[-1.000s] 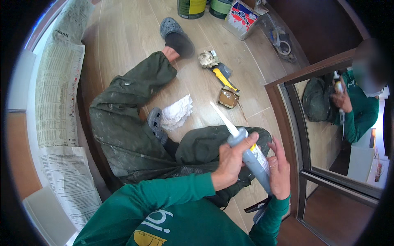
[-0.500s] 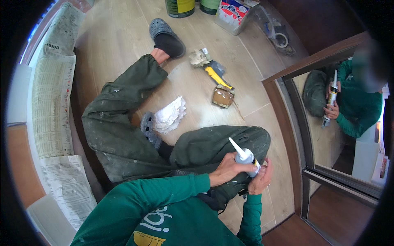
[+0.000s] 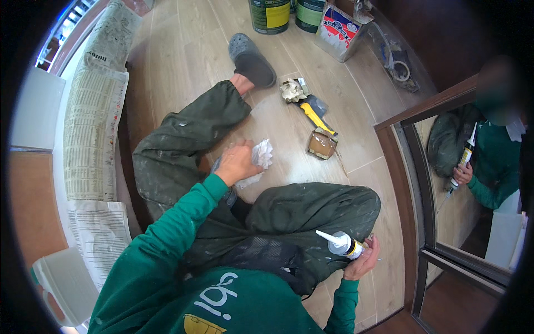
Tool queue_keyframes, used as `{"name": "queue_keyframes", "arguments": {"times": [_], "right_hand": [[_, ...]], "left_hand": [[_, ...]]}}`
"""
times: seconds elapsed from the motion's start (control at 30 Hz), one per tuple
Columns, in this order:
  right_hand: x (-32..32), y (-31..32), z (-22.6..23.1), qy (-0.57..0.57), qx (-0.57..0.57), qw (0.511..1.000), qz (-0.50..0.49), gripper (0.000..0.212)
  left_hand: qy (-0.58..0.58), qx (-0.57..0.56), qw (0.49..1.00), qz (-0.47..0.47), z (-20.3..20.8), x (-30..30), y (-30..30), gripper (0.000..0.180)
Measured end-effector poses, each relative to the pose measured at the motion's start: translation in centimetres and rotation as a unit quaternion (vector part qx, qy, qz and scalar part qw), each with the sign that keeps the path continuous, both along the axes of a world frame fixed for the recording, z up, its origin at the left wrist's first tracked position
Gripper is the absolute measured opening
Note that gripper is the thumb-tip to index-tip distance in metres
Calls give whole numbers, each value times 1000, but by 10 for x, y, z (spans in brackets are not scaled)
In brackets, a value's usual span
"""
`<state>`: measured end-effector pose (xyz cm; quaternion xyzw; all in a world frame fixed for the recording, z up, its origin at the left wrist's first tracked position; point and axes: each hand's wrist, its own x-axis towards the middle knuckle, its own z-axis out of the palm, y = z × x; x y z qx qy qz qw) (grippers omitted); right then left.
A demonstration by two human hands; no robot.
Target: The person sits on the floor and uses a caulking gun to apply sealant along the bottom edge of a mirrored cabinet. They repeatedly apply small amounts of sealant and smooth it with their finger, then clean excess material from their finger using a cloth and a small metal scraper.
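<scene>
The sealant cartridge [image 3: 347, 245] is in the right hand [image 3: 362, 260], which is closed around its lower body; the white nozzle [image 3: 328, 237] points to this hand's left. The left hand [image 3: 237, 163] is half curled upon crumpled white paper [image 3: 262, 155]; I cannot tell whether it grips. To its right lie a brown box [image 3: 322, 143] and a yellow tool [image 3: 316, 116].

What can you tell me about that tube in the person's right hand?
The tube looks like a sealant cartridge: a pale grey cylinder, seemingly plastic, with a tapering white nozzle and a white, yellow and black label. The right hand grips its body, above the bent right leg. It is tilted, its nozzle pointing left and slightly up in the picture; whether it touches the trousers is unclear. The mirror shows its lower end poking out below the hand.
</scene>
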<state>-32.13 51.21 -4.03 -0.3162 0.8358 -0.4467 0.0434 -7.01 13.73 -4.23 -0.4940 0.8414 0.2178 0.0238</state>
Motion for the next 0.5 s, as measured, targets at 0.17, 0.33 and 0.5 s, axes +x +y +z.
{"name": "queue_keyframes", "arguments": {"times": [0.17,0.33,0.5], "right_hand": [[0,5,-2,-22,-22,999,-12,51],[-3,8,-1,-33,-7,999,-19,53],[-7,5,-10,-38,-9,999,-38,56]], "left_hand": [[-55,5,998,13,-22,6,-8,48],[127,58,990,-38,-33,-4,-19,34],[177,40,983,17,-41,-39,-61,31]]}}
